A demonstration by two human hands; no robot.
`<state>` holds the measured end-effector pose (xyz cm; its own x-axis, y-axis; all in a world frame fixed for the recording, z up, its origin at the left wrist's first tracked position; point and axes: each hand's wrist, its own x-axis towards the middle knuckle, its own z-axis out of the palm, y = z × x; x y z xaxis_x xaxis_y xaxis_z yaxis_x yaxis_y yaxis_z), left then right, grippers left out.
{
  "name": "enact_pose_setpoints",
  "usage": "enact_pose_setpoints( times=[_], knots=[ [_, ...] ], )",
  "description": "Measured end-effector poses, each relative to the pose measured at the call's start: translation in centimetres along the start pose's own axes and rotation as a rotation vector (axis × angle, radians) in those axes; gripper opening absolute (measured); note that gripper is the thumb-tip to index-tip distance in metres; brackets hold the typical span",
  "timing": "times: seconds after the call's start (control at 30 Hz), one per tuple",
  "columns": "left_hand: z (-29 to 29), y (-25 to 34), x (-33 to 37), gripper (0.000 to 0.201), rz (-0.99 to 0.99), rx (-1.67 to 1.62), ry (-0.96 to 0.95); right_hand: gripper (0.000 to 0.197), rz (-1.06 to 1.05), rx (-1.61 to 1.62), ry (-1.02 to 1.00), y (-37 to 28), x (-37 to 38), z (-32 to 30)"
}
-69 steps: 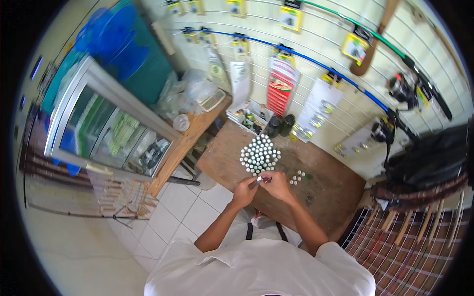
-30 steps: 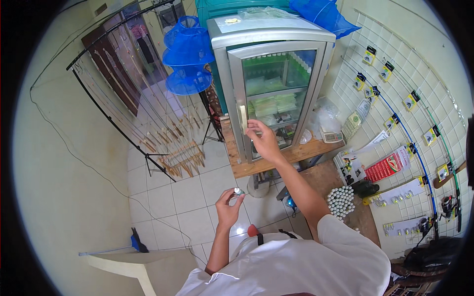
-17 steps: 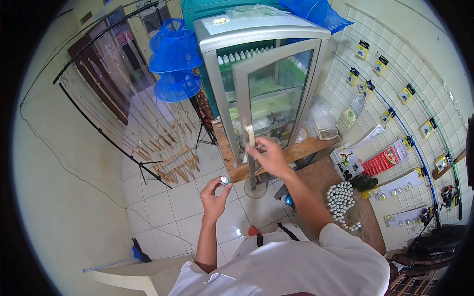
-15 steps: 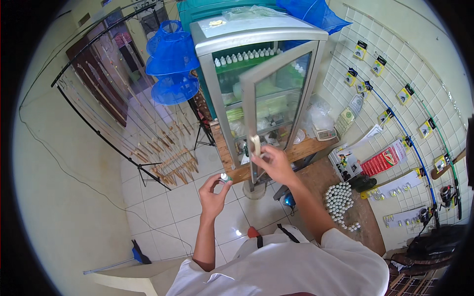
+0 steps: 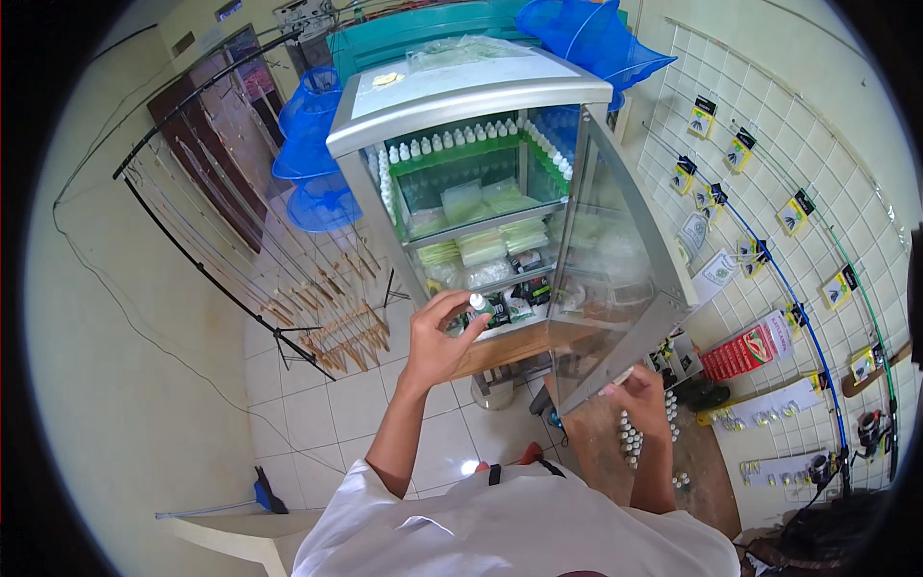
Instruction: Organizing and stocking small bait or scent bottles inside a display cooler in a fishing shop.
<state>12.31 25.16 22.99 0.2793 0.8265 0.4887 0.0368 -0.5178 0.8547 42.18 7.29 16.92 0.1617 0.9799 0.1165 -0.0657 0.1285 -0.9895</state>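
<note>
Between the thumb and fingers of my left hand [image 5: 435, 348] is a small white-capped bottle [image 5: 479, 304] with a green label, raised in front of the lower shelves. My right hand [image 5: 642, 400] grips the handle at the edge of the glass door [image 5: 630, 279], which stands swung wide to the right. The glass display cabinet [image 5: 377, 207] is exposed inside. Rows of white bottles [image 5: 452, 142] line its green top shelf [image 5: 433, 159]. Pale green packets [image 5: 481, 246] lie on the shelf below, and dark packets [image 5: 534, 291] at the bottom.
Many small bottles [image 5: 632, 438] stand on the brown table [image 5: 707, 481] at right, partly behind my right hand. Fishing tackle hangs on the white wall grid [image 5: 760, 197]. Rods on a black rack [image 5: 207, 255] and blue nets [image 5: 322, 202] are at left. A wooden ledge [image 5: 505, 349] supports the cabinet.
My right hand has pulled the door outward and to the right, opening the cabinet wide. My left hand has moved up and right with the bottle, toward the shelves.
</note>
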Motion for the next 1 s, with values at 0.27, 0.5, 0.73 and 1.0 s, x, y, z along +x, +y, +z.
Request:
enact_pose_setpoints(
  times=[0.27,0.5,0.73,1.0],
  knots=[
    [2.6,0.7,9.7,0.032,0.071,0.184,0.065,0.019,-0.067,0.011,0.16,0.2,-0.3,-4.9],
    [5.4,-1.8,22.7,0.031,0.027,0.423,-0.134,0.017,-0.049,0.005,0.13,0.7,0.2,-7.6],
    [7.0,-9.4,29.9,0.034,0.016,0.597,-0.108,0.021,-0.106,-0.071,0.106,-0.6,0.2,-8.2],
    [8.5,-10.3,29.9,0.027,0.045,0.613,-0.074,0.021,-0.092,-0.011,0.206,-1.3,0.4,-7.4]
  ],
)
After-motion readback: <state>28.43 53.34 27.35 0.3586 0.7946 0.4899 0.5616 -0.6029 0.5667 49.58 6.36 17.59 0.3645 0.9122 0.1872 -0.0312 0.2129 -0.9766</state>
